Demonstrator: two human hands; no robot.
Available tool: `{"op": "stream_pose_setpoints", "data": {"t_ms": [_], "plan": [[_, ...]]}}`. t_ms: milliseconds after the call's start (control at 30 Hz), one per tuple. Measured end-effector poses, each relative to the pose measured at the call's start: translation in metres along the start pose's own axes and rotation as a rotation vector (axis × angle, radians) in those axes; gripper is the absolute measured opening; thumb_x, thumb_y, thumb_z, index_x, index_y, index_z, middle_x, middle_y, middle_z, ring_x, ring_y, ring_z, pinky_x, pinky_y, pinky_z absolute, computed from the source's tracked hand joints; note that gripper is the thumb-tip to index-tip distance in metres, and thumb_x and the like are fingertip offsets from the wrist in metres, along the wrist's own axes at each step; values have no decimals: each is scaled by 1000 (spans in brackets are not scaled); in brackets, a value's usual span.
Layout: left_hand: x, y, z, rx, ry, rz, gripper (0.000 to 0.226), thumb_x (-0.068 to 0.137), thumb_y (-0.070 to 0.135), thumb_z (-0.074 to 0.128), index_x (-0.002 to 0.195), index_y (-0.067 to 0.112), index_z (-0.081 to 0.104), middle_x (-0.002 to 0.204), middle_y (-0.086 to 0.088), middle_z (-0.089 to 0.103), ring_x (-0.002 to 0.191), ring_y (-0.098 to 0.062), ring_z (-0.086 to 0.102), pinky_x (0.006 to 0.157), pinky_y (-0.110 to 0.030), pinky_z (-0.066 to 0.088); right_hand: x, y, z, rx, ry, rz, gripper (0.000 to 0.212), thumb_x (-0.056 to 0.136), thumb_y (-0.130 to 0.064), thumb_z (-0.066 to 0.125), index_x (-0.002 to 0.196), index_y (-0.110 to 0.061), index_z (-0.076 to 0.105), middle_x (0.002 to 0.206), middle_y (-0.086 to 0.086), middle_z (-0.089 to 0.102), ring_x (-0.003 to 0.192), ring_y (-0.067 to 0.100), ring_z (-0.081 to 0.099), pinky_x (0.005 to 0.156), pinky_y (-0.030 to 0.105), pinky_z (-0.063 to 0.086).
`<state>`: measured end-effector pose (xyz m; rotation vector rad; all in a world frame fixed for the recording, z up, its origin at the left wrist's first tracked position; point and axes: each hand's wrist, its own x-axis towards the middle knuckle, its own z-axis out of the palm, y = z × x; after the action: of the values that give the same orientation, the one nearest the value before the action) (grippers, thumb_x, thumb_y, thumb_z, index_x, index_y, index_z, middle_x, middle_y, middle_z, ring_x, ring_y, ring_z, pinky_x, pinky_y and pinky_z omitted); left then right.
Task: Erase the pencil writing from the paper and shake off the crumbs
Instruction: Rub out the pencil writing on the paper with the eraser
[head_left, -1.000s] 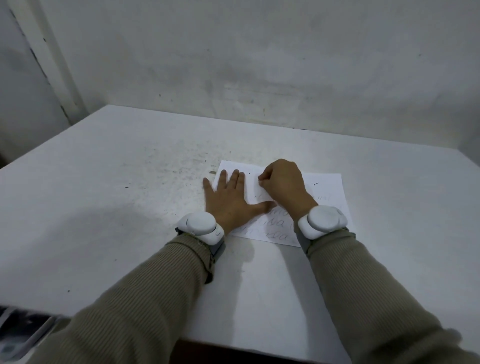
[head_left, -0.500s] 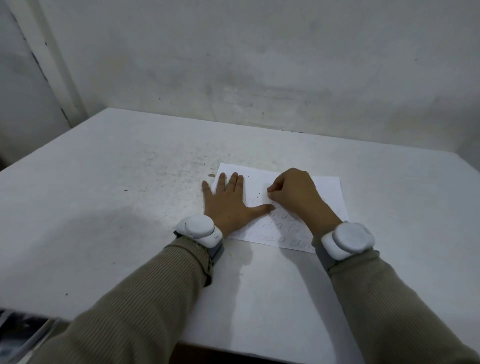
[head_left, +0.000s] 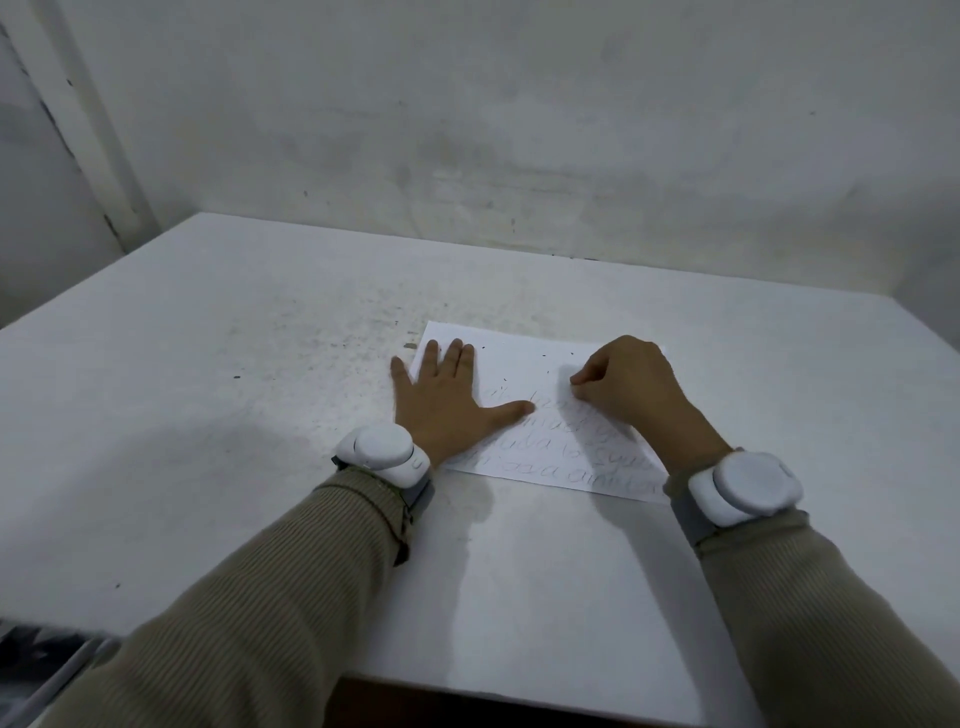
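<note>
– Paper (head_left: 519, 364): where is it found?
– It is laid flat on the white desk (head_left: 234, 415), long side across. A grey wall (head_left: 519, 130) is seen beyond its far edge.

– How is it held down?
– The left hand (head_left: 441, 405) is pressed palm down on the paper's left part. Its grip is spread, with the fingers laid straight. The little finger is set just off the paper's left edge, on the desk, and the thumb is stretched toward the paper's middle.

– And the other hand?
– The right hand (head_left: 631, 387) is placed on the paper's right part. Its grip is closed: the fingers are curled under, and the thumb and fingertips (head_left: 577, 382) are pressed together against the sheet. What is pinched there, if anything, cannot be told, since it is hidden by the fingers.

– Is anything written?
– Pencil writing (head_left: 561, 452) is seen in several lines on the paper's near half, between the two wrists.

– Crumbs?
– Small dark crumbs (head_left: 544, 356) are scattered on the paper's far half. More specks (head_left: 358, 338) are seen on the desk just left of the paper.

– What is worn?
– A white left wrist device (head_left: 382, 452) is strapped on at the paper's near left corner. A right wrist device (head_left: 745, 486) is strapped on at its near right corner. Ribbed olive sleeves (head_left: 260, 597) are seen behind both.
</note>
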<state>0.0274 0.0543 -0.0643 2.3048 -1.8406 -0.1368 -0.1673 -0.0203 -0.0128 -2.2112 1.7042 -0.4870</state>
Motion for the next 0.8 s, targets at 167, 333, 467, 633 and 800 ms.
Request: {"op": "stream_pose_setpoints", "data": {"t_ms": [167,333,467,633,800], "plan": [[0,-1,1,-10,9,-1,119,70,96,20,158,18,5,166,4,2,152,-20,-5,117,-62,-4,5,8,-6,42,59,43,8,82,-17,70,83,-14,77,89,1,73,91,21,66,85,36,54],[0,0,0,4,-8,-6,119,69,96,18,158,19,4,166,5,0,152,-20,-7,117,-61,-5,-5,2,-1,102,10,-43,9,80,-14,70,83,-13,78,86,-4,72,82,11,62,76,24,49],[1,-1,1,2,-3,-6,120,68,97,18,158,19,4,166,5,0,152,-20,-7,117,-62,-5,-11,-2,10,125,65,-129,11,83,-13,67,87,-14,78,94,-2,73,92,15,64,82,27,49],[1,-1,2,4,1,-7,120,68,97,18,158,19,5,166,4,2,152,-20,-5,117,-62,-3,-3,-5,7,61,67,-136,11,84,-11,67,88,-13,77,95,1,74,96,20,65,87,34,51],[1,0,1,5,1,-8,118,70,96,19,158,18,5,166,4,2,152,-21,-6,117,-62,-4,-9,-5,4,10,-12,-163,8,82,-10,72,87,-15,77,97,0,72,96,17,63,87,29,49]]}}
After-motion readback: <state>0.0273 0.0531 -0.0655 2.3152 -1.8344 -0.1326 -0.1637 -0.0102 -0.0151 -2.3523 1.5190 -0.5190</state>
